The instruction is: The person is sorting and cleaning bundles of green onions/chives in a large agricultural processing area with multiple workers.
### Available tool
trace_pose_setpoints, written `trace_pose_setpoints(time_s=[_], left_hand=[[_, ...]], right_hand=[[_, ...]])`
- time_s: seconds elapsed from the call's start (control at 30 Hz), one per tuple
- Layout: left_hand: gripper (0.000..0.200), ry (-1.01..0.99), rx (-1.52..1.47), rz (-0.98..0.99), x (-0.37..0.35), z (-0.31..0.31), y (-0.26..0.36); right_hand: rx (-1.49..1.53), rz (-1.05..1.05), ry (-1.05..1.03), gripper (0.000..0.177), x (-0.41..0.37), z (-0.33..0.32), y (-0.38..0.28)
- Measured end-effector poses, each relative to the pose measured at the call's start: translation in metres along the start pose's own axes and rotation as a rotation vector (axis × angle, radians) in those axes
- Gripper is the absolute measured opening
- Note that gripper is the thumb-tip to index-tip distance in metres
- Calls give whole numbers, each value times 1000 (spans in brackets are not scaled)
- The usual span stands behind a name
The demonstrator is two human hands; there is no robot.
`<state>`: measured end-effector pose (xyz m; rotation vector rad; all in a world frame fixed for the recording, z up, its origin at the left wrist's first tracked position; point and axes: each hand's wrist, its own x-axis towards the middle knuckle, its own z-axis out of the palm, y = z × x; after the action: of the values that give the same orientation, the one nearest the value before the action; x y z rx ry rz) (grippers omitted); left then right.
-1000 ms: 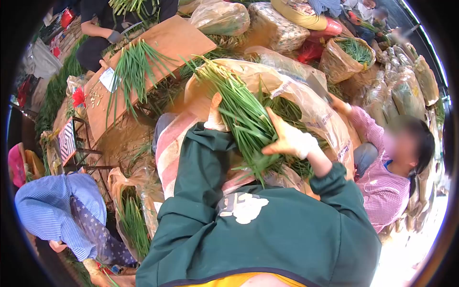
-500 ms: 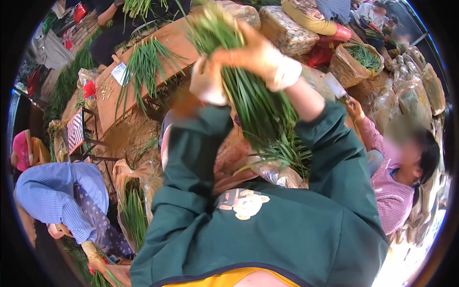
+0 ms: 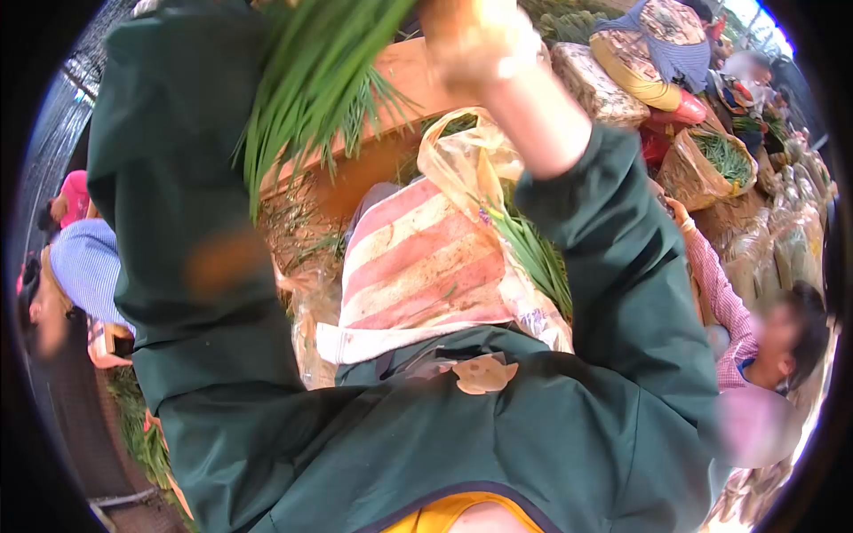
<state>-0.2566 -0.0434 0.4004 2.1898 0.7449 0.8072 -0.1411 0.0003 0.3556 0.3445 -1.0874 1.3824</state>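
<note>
One brown board (image 3: 409, 78), green leaves (image 3: 311, 89), several people (image 3: 721, 289), plastic bags (image 3: 791, 244)

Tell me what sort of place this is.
Probably a packing shed for leafy greens: a bunch of leaves up front, an open bag of greens, and bagged bundles at the right.

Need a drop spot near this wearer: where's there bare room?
Striped cloth on the lap: broad, dirt-specked bare patch between left sleeve and open plastic bag. Board: narrow bare strip between the long greens and right hand. Crowded: far right, wrapped bundles packed beside a tan bag. Left hand out of view.
</note>
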Motion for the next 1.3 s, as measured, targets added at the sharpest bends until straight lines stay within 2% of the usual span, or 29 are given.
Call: trace_pose_setpoints(time_s=[0.07, 0.13, 0.2, 0.23, 0.27, 0.3, 0.37, 0.43, 0.47, 0.5, 0.57, 0.63, 0.7, 0.73, 0.77, 0.8, 0.83, 0.87, 0.9, 0.93, 0.97, 1.03, 1.07, 1.1, 1.13, 1.17, 1.23, 1.27, 1.3], left_hand=[[63, -391, 261, -95, -9, 18, -22], [36, 518, 487, -264, -32, 123, -44], [56, 498, 463, -396, -63, 196, -99], [66, 350, 501, -552, -76, 229, -136], [75, 345, 387, -633, -81, 263, -154], [85, 420, 624, -546, -84, 293, -171], [104, 524, 530, -555, -76, 307, -159], [118, 509, 546, -521, -80, 303, -157], [122, 452, 591, -606, -84, 299, -150], [125, 435, 549, -653, -93, 293, -151], [126, 394, 561, -792, -113, 281, -151], [127, 476, 593, -813, -141, 273, -137], [112, 579, 708, -926, -156, 269, -95], [97, 653, 650, -812, -165, 271, -71], [77, 639, 410, -640, -164, 272, -46], [59, 518, -86, -437, -159, 272, -38], [55, 440, -540, -266, -153, 297, -44], [47, 443, -622, -177, -153, 332, -48], [50, 399, -1045, -422, -144, 358, -45], [52, 476, -891, -343, -148, 391, -68], [72, 544, -1555, -458, -146, 430, -94], [80, 794, -1946, -585, -129, 403, -84], [80, 864, -2106, -707, -120, 401, -92], [80, 930, -2266, -832, -111, 399, -100], [73, 919, -2199, -700, -106, 392, -99], [64, 990, -2063, -390, -98, 398, -105], [57, 1022, -2129, -229, -94, 415, -130], [57, 1029, -2128, -221, -96, 408, -124], [54, 1100, -2150, -327, -97, 402, -118]], right_hand=[[28, 407, 108, 47, -77, -28, -2], [89, 802, 226, 54, -163, -64, -13], [183, 900, 189, 51, -252, -134, -11], [124, 1019, 328, 49, -295, -169, -10], [132, 1117, 475, 50, -306, -170, -27], [190, 1087, 496, 52, -322, -186, -31], [183, 1060, 488, 54, -321, -189, -50], [83, 1100, 441, 56, -313, -202, -67], [164, 1210, 514, 62, -299, -198, -84], [45, 1118, 387, 65, -292, -210, -85], [-91, 1141, 301, 69, -289, -249, -101], [-416, 1374, 101, 66, -255, -260, -127], [-957, 1382, -158, 45, -217, -248, -160], [-1223, 1344, -187, 34, -199, -234, -162], [-1483, 1288, -219, 25, -183, -222, -160], [-1346, 1155, -210, 21, -175, -211, -149], [-1208, 1028, -196, 18, -169, -192, -134], [-1197, 917, -348, 17, -158, -153, -114], [-1188, 805, -543, 21, -158, -141, -88], [-1117, 734, -747, 26, -160, -139, -60], [-1031, 731, -884, 30, -166, -140, -29], [-976, 688, -1072, 36, -184, -149, 28], [-934, 788, -1104, 39, -197, -160, 57], [-918, 781, -1118, 39, -197, -155, 62], [-944, 882, -1218, 42, -196, -151, 67], [-974, 981, -1318, 46, -193, -149, 73], [-1077, 1227, -1418, 64, -188, -158, 67], [-1116, 1311, -1442, 57, -187, -160, 59], [-1158, 1399, -1460, 51, -188, -158, 49]])
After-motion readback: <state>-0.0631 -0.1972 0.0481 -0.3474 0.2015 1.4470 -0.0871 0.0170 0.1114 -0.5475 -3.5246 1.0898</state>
